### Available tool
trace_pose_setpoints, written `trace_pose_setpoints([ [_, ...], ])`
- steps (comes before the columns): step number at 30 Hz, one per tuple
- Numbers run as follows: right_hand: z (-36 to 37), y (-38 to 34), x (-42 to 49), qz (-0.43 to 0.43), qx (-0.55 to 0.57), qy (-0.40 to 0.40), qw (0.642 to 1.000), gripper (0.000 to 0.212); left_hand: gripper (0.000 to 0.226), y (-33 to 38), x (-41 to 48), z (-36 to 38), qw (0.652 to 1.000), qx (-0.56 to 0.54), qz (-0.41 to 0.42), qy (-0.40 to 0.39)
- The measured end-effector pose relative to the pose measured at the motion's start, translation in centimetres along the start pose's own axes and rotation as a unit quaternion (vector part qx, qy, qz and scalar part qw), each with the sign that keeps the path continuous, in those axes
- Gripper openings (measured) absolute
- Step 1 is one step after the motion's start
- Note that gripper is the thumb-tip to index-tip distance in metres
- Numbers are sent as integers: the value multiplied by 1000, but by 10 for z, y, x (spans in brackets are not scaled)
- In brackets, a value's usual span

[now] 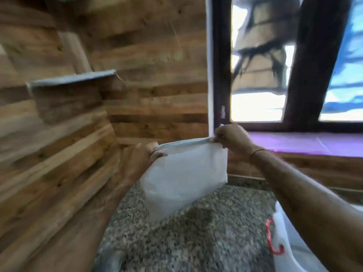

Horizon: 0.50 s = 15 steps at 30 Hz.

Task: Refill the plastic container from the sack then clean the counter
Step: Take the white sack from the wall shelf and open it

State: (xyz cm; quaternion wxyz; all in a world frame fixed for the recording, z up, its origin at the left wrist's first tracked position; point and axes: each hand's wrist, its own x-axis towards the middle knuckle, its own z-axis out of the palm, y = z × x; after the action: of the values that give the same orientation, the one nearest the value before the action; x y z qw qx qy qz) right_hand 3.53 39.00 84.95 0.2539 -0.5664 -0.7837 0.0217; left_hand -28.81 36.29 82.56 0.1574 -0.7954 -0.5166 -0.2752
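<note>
- A person is standing at a speckled stone counter (206, 242) and looking down past both bare forearms, in a view smeared by motion blur.
- Both hands are holding up a white sack (184, 173) by the two top corners, stretching its upper edge into a taut, slightly slanted line.
- The left hand (145, 154) is gripping the sack's left corner, with the fingers curled over the edge and the thumb pressing against the front.
- The right hand (229, 137) is pinching the right corner between thumb and fingertips, a little higher than the left.
- A thin band (257, 152) is circling the right wrist.
- The sack is hanging tilted over the middle of the counter, its lower left corner pointing down; whether it is touching the stone is not clear.
- A white plastic container (282, 228) is sitting at the lower right, beside the right forearm and well apart from the sack, with a red clip (272, 240) showing on its side.
- Wooden plank walls (147, 65) are rising behind and to the left, carrying a small grey shelf (72, 79).
- A dark-framed window (259, 65) is glowing at the upper right, above a purple sill (304, 142).
</note>
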Motion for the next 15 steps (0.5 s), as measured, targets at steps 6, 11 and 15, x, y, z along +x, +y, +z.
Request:
trace_pose_setpoints([
  [6,83,8,-75,26,-30,-54,998,14,81,26,-131,74,998,20,-53,-38],
  [11,148,18,-131,83,-23,-128,988,10,85,48,-212,101,990,36,-80,-114],
  [15,170,19,-155,90,-21,-54,994,7,55,44,-225,86,983,59,-84,-151],
])
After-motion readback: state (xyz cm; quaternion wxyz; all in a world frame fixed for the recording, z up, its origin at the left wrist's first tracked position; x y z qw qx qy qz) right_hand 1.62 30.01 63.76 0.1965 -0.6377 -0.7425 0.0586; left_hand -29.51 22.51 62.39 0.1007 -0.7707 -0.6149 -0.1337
